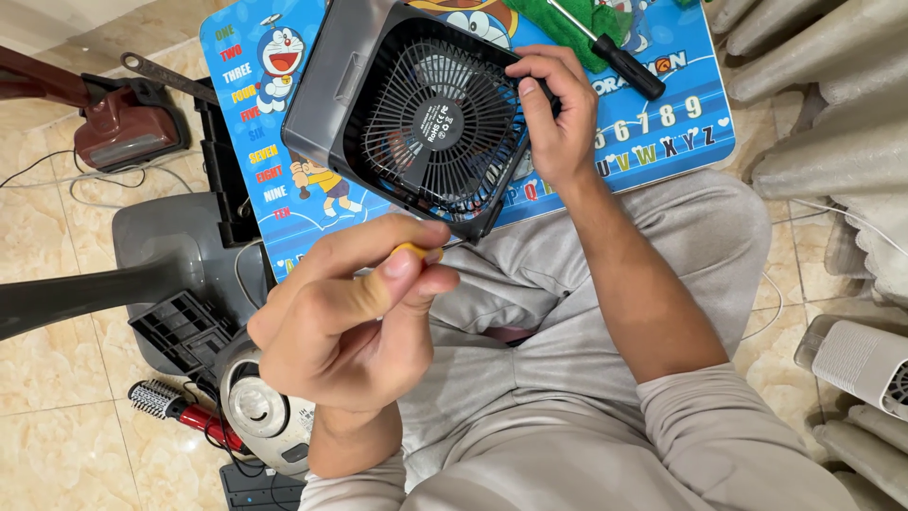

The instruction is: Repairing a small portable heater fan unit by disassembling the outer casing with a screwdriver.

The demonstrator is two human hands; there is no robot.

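Right hand [558, 118] grips the black fan [426, 114] at its edge, left hand [345, 317] fingers pinch a small yellow piece [416, 251] just below it

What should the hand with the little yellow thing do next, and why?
Probably bring the small yellow piece down to the black fan. The left hand pinches it just above the fan's lower corner, while the right hand already grips the fan's edge on the blue table. What the piece is cannot be told.
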